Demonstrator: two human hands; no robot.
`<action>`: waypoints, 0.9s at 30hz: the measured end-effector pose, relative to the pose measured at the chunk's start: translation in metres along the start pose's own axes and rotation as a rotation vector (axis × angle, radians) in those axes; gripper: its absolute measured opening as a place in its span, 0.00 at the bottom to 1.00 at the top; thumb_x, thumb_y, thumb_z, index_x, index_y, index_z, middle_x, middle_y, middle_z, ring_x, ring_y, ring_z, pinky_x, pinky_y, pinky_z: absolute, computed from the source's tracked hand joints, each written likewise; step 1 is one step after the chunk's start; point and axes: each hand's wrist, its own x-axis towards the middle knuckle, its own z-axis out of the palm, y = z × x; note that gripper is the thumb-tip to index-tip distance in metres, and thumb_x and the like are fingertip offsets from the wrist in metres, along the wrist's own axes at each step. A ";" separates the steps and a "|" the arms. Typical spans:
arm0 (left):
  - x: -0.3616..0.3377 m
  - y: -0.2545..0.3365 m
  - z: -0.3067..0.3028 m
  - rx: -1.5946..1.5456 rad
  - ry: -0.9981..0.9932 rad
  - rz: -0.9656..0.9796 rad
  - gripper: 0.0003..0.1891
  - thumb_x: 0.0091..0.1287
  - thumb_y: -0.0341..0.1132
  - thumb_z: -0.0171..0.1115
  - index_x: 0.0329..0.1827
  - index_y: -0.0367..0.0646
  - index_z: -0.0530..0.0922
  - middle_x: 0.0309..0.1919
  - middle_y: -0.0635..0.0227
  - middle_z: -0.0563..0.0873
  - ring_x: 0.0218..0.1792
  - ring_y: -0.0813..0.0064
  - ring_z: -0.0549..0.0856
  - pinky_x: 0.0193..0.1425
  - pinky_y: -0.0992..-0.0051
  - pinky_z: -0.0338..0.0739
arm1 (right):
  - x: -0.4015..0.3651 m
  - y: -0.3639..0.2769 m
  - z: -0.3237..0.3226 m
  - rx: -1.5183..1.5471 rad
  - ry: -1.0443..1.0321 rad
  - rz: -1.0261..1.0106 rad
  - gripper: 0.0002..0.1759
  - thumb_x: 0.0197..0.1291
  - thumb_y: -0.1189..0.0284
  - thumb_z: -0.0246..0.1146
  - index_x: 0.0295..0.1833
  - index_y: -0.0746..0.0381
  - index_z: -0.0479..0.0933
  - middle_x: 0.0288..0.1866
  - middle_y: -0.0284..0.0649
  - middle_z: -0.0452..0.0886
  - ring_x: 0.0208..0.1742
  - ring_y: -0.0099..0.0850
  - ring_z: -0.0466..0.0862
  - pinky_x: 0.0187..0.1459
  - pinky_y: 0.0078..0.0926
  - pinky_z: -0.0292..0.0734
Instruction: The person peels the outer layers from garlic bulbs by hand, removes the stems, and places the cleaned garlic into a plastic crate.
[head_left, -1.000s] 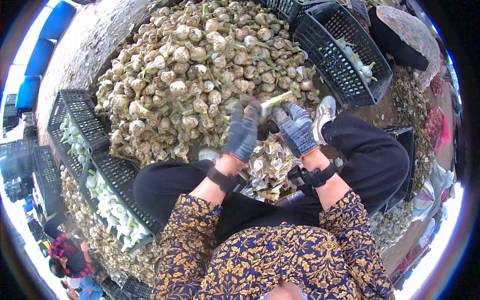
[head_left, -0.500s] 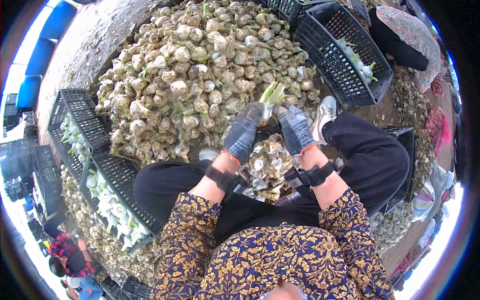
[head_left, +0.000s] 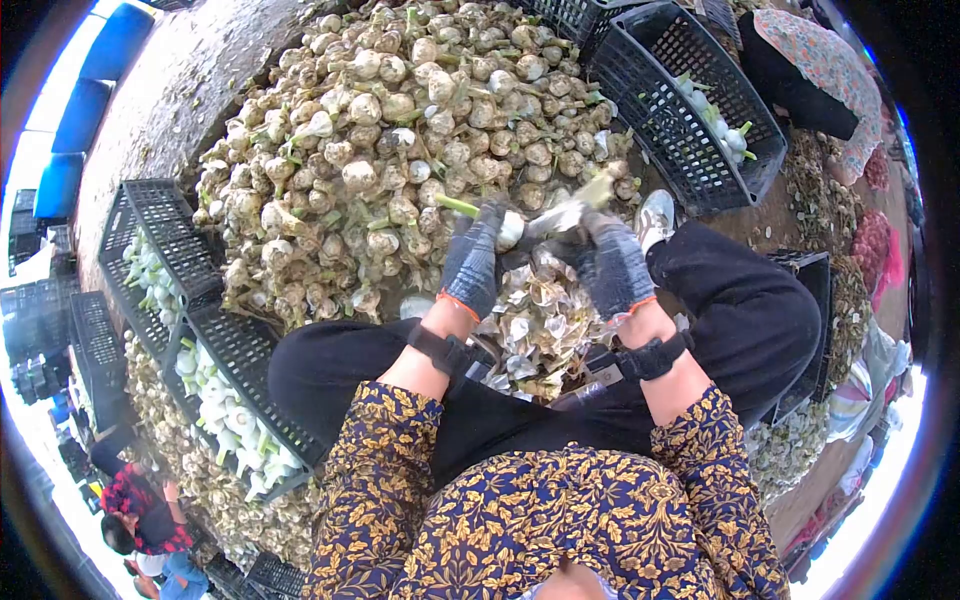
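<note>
My left hand [head_left: 474,262], in a grey knit glove, is closed around a garlic bulb [head_left: 511,230]; its green stem points up and left. Close by on the right, my right hand [head_left: 607,262], gloved too, grips a loose pale strip of garlic skin [head_left: 572,213], blurred by motion. Both hands are above a heap of papery peelings [head_left: 540,335] between my legs. Beyond them rises a big pile of unpeeled garlic bulbs [head_left: 400,130] with dirt on their skins.
Black crates with white garlic stand at the left [head_left: 245,370] and upper right [head_left: 690,110]. My shoe [head_left: 655,218] is right of the pile. A person in red and black [head_left: 150,510] is at lower left; another person in a flowered top [head_left: 820,80] is at upper right.
My hands have moved apart, the right one to the right with the skin strip. The bulb now shows in my left hand, its stem pointing left.
</note>
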 end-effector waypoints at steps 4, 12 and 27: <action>-0.010 0.014 0.010 -0.054 0.086 -0.067 0.15 0.66 0.47 0.48 0.36 0.43 0.74 0.31 0.67 0.80 0.30 0.78 0.80 0.25 0.78 0.76 | 0.003 0.001 -0.044 -0.759 0.138 -0.207 0.14 0.59 0.67 0.50 0.41 0.66 0.73 0.31 0.44 0.79 0.30 0.32 0.80 0.33 0.28 0.76; -0.001 0.008 -0.008 0.224 0.100 -0.037 0.28 0.63 0.62 0.40 0.40 0.45 0.77 0.27 0.69 0.81 0.28 0.78 0.80 0.30 0.79 0.75 | -0.003 0.017 -0.041 -1.564 -0.245 -0.723 0.18 0.49 0.62 0.60 0.41 0.64 0.74 0.34 0.48 0.79 0.31 0.42 0.79 0.32 0.31 0.76; -0.025 0.019 0.010 1.063 -0.279 0.564 0.15 0.56 0.30 0.55 0.47 0.42 0.74 0.35 0.57 0.80 0.33 0.60 0.79 0.40 0.68 0.73 | -0.017 -0.004 0.006 -0.314 -0.300 0.443 0.15 0.58 0.60 0.57 0.38 0.63 0.72 0.24 0.33 0.74 0.22 0.22 0.74 0.24 0.20 0.72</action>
